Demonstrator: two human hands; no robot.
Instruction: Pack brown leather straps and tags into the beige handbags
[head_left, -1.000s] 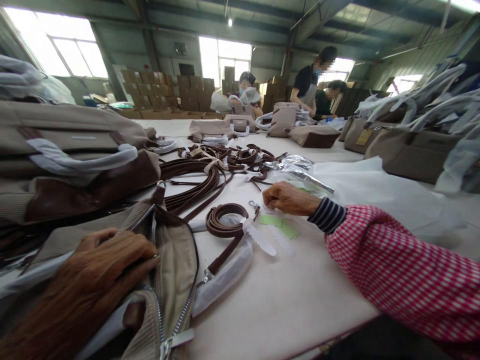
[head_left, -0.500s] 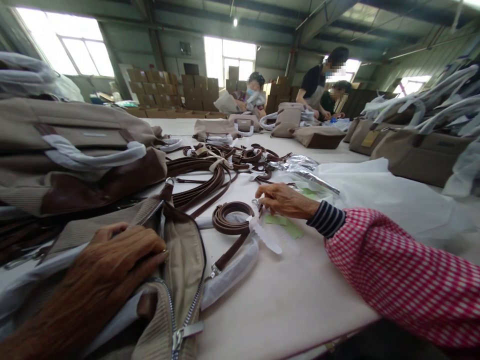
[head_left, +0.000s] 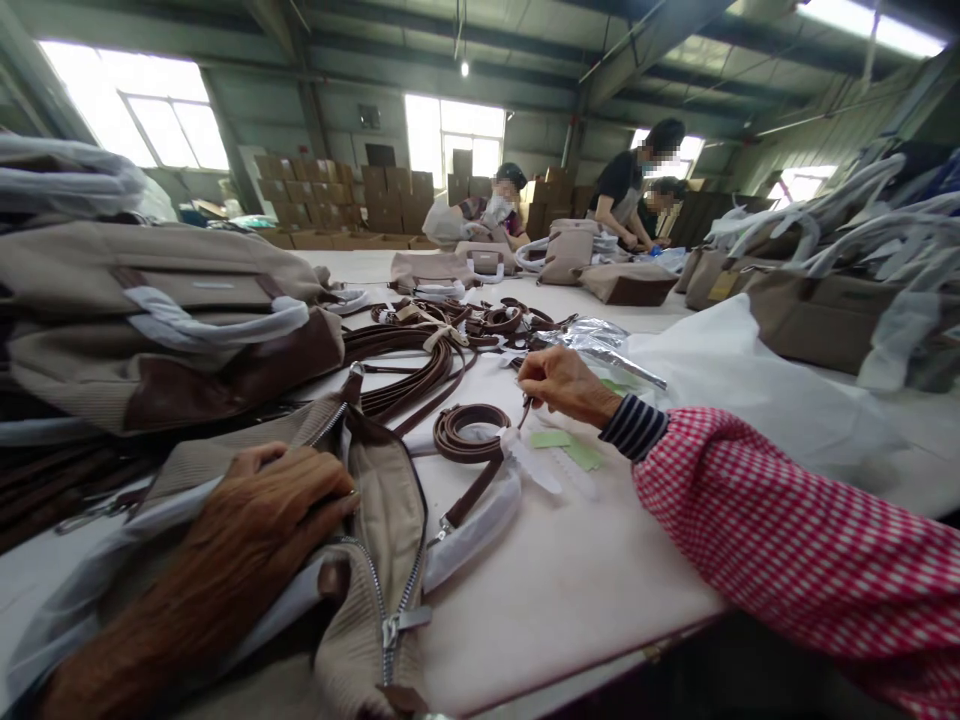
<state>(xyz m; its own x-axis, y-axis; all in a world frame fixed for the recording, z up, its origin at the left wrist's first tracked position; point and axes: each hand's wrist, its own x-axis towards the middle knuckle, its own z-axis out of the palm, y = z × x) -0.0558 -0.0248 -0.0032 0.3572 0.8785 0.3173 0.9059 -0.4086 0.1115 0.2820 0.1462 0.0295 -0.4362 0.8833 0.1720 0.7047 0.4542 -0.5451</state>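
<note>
My left hand (head_left: 274,510) lies on the near beige corduroy bag (head_left: 352,610), its fingers curled over the edge of the unzipped opening. The silver zipper pull (head_left: 409,620) hangs at the near end of that opening. My right hand (head_left: 559,385) pinches the end of a thin brown strap, just right of a coiled brown strap (head_left: 471,433). White paper (head_left: 536,470) is wrapped round part of the coil's strap. A metal clasp (head_left: 444,530) ends the strap beside a white-wrapped handle (head_left: 480,535). Green paper pieces (head_left: 566,445) lie below my right hand.
Stacked bags (head_left: 172,320) stand at the left, more bags (head_left: 817,315) at the right. A pile of brown straps (head_left: 420,370) lies mid-table. White sheeting (head_left: 735,390) and silver film (head_left: 592,340) are at right. Several people (head_left: 622,190) work across the table (head_left: 570,590).
My right hand has lifted slightly, raising the strap end off the table, with its fingers drawn closer together. The view has shifted a little; my left hand stays on the bag.
</note>
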